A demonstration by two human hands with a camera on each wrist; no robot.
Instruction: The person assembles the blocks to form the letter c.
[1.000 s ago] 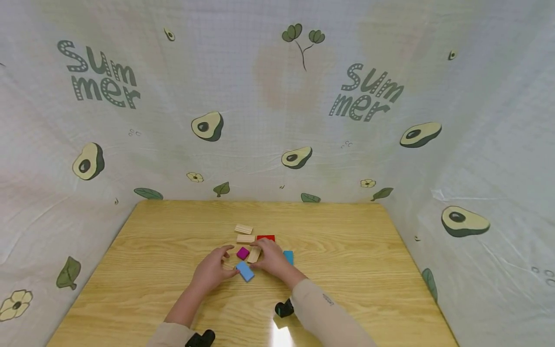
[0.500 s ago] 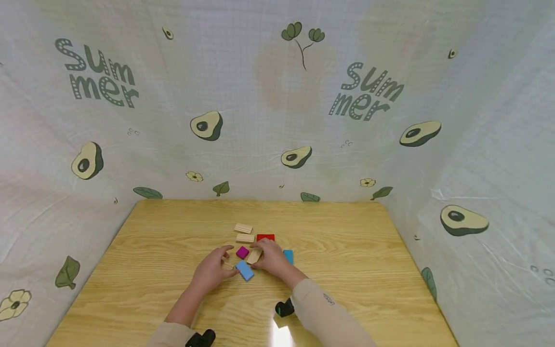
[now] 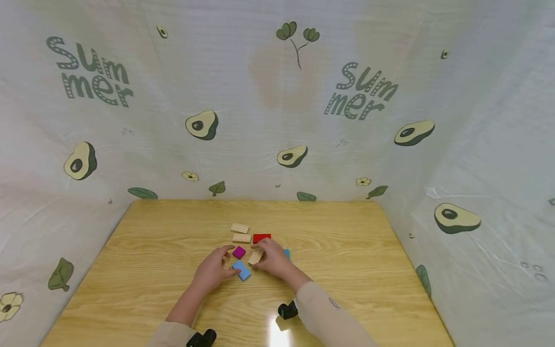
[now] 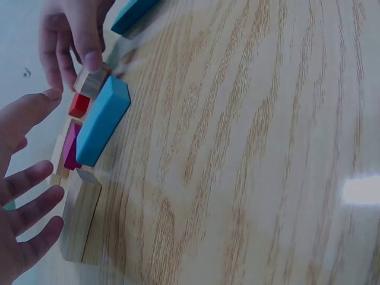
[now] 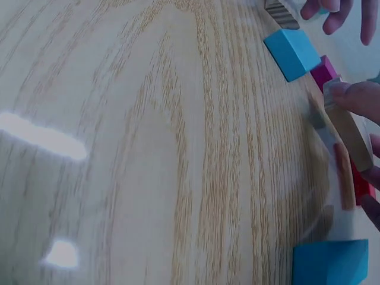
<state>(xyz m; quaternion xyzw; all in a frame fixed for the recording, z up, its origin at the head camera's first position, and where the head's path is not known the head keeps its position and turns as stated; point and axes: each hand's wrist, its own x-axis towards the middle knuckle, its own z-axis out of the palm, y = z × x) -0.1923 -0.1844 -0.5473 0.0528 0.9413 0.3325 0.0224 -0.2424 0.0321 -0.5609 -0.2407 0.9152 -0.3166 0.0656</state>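
My right hand (image 3: 275,258) pinches a plain wooden block (image 3: 256,257) between thumb and fingers. In the right wrist view this wooden block (image 5: 350,127) looks tilted and slightly off the table. My left hand (image 3: 211,267) has its fingers spread, with nothing gripped. Its thumb tip overlaps a light blue block (image 3: 243,272) in the head view; contact cannot be told. Beside its fingers lies another wooden block (image 4: 80,217) in the left wrist view, mostly hidden from the head. A magenta block (image 3: 239,252) lies between the hands, and a red block (image 3: 262,237) just beyond my right fingers.
Two more wooden blocks (image 3: 241,238) lie behind the magenta one. A second blue block (image 5: 329,261) sits near my right wrist, partly covered in the head view. Around the wooden table (image 3: 347,270) hangs a printed cloth (image 3: 243,96) at the back and sides.
My right hand, still pinching the wooden block, has shifted slightly right of the other blocks. The left hand sits slightly further right over the blue block. The head view has turned a little.
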